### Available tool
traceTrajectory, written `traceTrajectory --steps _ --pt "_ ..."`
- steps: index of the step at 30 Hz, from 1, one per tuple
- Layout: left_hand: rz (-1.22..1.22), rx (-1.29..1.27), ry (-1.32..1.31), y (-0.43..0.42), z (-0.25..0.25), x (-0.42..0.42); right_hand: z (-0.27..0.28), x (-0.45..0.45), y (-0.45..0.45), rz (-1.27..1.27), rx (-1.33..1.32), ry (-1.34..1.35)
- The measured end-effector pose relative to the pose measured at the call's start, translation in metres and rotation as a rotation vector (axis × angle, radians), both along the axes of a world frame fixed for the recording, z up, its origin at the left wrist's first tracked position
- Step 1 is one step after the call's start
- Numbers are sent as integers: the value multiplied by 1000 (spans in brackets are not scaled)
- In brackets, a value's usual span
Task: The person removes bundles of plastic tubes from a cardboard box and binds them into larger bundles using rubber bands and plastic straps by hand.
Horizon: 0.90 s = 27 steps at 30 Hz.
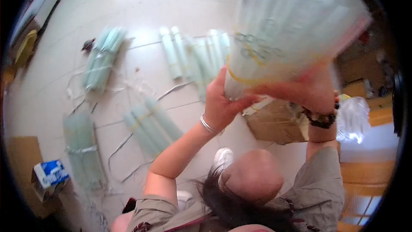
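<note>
A large translucent plastic bundle [283,25] with yellow bands and dark printing fills the upper right, blurred by motion. My left hand [221,103], with a silver bracelet on its wrist, grips the bundle's lower left end. Fingers of my right hand [311,88] wrap round its lower right side, above a dark beaded bracelet. Pale green rolled bundles lie on the tiled floor: one tied at the upper left [103,60], one at the lower left [81,150], one at the centre [152,126], and several rolls [176,53] behind my left hand.
A cardboard box [277,122] stands below the held bundle. Clear plastic [354,116] lies to its right. A blue and white carton [50,174] sits at the lower left beside brown cardboard [25,154]. White and grey straps [116,148] trail over the floor.
</note>
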<state>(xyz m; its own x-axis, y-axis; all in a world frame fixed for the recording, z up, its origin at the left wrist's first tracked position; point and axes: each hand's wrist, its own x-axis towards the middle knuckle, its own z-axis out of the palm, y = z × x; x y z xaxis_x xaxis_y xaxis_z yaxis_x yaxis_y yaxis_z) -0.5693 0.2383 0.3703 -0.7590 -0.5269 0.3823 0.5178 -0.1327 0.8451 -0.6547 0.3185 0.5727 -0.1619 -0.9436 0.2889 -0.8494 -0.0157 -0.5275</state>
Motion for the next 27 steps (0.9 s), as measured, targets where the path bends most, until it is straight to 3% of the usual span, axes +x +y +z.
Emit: traceTrajectory --steps 4,5,8,10,12,15,18,21,27 --pt "160 -70 -288 -7 -75 20 -114 -19 -12 -47 95 -499" --pt "106 127 -247 -4 -94 21 -140 -20 -6 -74 126 -603" --pt "95 0 -397 -7 -157 30 -209 -16 4 -81 -71 -503" --pt "105 -119 -444 -7 -169 38 -239 -13 11 -61 -97 -370" --pt "175 -284 -465 -3 -167 37 -257 -13 20 -35 -101 -362" --pt "104 -115 -371 0 -194 31 -277 -15 29 35 -64 -554" --pt "138 -396 -435 0 -198 35 -291 -17 34 93 -62 -639" --pt "45 -62 -548 5 -222 32 -295 -20 37 121 -53 -762" --pt "11 -16 -538 6 -231 30 -317 -30 37 157 -49 -679"
